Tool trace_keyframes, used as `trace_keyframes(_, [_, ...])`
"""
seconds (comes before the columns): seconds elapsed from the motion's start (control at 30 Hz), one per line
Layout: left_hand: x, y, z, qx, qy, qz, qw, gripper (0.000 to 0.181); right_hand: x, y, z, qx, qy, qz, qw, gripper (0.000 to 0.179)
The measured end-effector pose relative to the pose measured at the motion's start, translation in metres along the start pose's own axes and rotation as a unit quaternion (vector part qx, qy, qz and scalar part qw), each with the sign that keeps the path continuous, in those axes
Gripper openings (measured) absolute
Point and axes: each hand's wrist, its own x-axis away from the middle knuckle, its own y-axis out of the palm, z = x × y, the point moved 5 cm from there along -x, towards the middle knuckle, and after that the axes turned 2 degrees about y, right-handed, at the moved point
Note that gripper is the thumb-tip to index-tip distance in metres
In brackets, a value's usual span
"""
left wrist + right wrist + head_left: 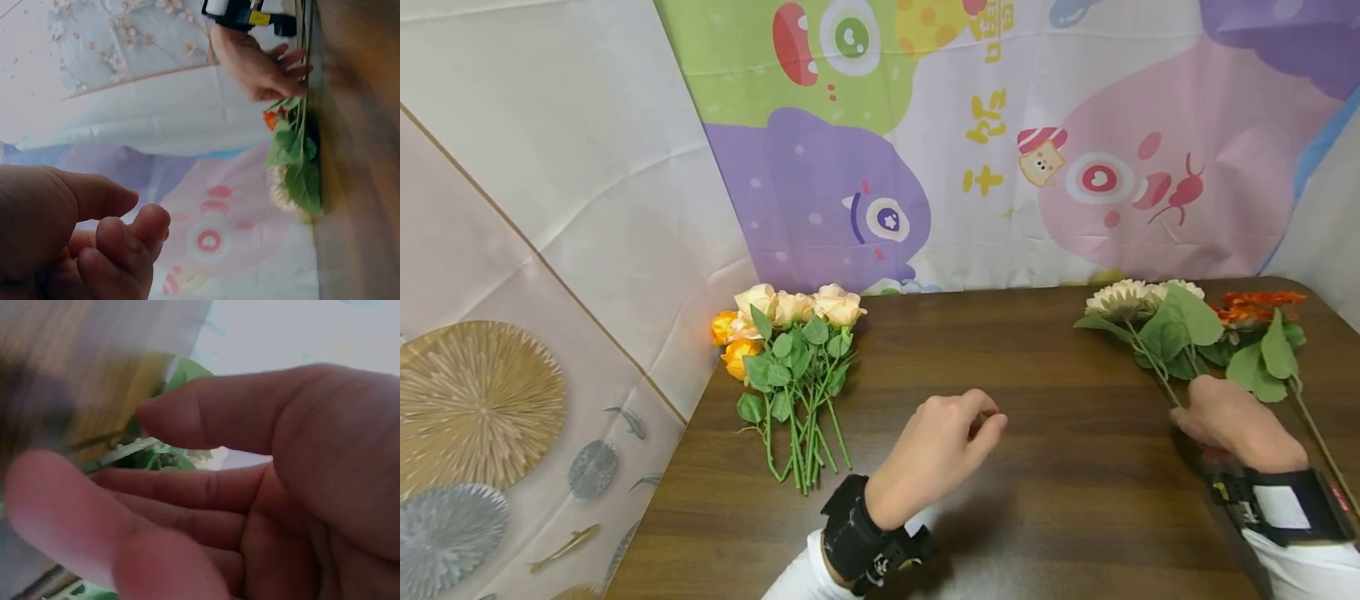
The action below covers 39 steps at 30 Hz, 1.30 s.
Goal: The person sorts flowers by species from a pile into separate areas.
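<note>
My left hand hovers over the middle of the table, fingers loosely curled and holding nothing. On the right, my right hand is at the stems of the cream-white flowers, which have broad green leaves. In the right wrist view its thumb and fingers stand apart, with a pale green stem showing beyond the gap. Orange-red flowers lie beside the white ones, a long stem running toward the near right edge. The hand hides part of the stems.
A bunch of peach roses and orange roses lies at the table's left, stems toward me. Behind the brown wooden table hangs a cartoon-printed cloth. A patterned wall covering stands along the left side.
</note>
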Motion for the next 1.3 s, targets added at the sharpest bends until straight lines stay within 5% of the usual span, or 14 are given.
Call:
trace_keyframes(0.17, [-0.001, -0.023, -0.021, -0.016, -0.046, -0.003, 0.9988, 0.013, 0.008, -0.009, -0.004, 0.006, 0.027, 0.02, 0.9994, 0.036])
trace_keyframes(0.3, [0.006, -0.054, -0.057, -0.036, -0.118, -0.039, 0.9916, 0.012, 0.014, -0.018, -0.015, 0.005, -0.013, 0.07, 0.9974, 0.036])
trace_keyframes(0.43, [0.019, -0.084, -0.101, -0.066, -0.204, -0.061, 0.9749, 0.015, 0.022, -0.027, -0.032, 0.012, -0.067, 0.117, 0.9908, 0.032])
trace_keyframes(0.53, [0.028, -0.094, -0.134, -0.097, -0.269, -0.065, 0.9561, 0.029, 0.027, -0.032, -0.045, 0.016, -0.091, 0.127, 0.9877, 0.028])
trace_keyframes(0.73, [0.046, -0.082, -0.184, -0.125, -0.377, -0.098, 0.9124, 0.022, 0.037, -0.032, -0.064, 0.028, -0.097, 0.127, 0.9868, 0.029])
trace_keyframes(0.87, [0.053, -0.069, -0.202, -0.139, -0.41, -0.116, 0.894, 0.012, 0.042, -0.031, -0.068, 0.033, -0.091, 0.127, 0.9872, 0.033])
trace_keyframes(1.1, [0.054, -0.06, -0.212, -0.135, -0.435, -0.118, 0.8823, 0.014, 0.044, -0.028, -0.073, 0.033, -0.091, 0.12, 0.988, 0.034])
trace_keyframes(1.3, [0.054, -0.062, -0.211, -0.135, -0.439, -0.12, 0.88, 0.012, 0.044, -0.028, -0.075, 0.038, -0.087, 0.119, 0.9884, 0.034])
